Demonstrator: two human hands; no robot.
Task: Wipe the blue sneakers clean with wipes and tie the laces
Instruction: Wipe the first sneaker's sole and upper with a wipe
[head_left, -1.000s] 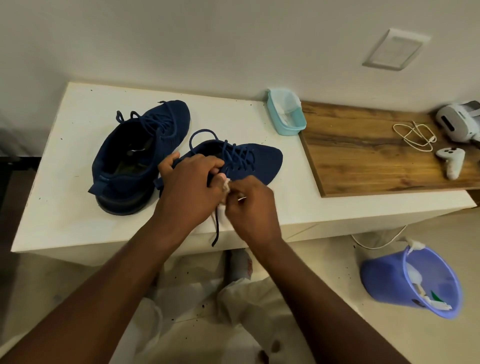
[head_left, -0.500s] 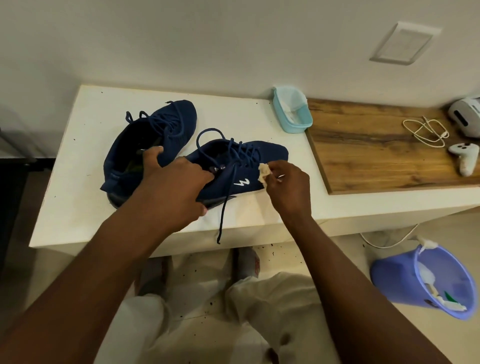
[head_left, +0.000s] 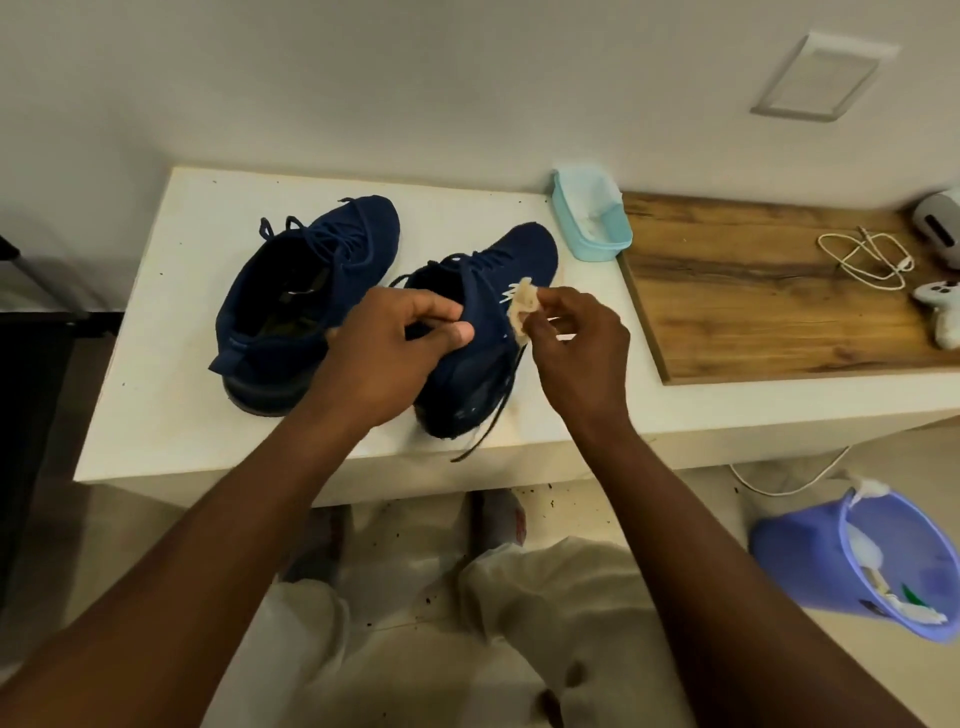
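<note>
Dim, warm indoor light, soft shadows, slight motion blur, wide-angle bending at the edges.

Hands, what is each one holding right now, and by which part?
The left hand grips the nearer sneaker by the rim of its opening. The right hand pinches a crumpled wipe between thumb and fingers, at the sneaker's side.
</note>
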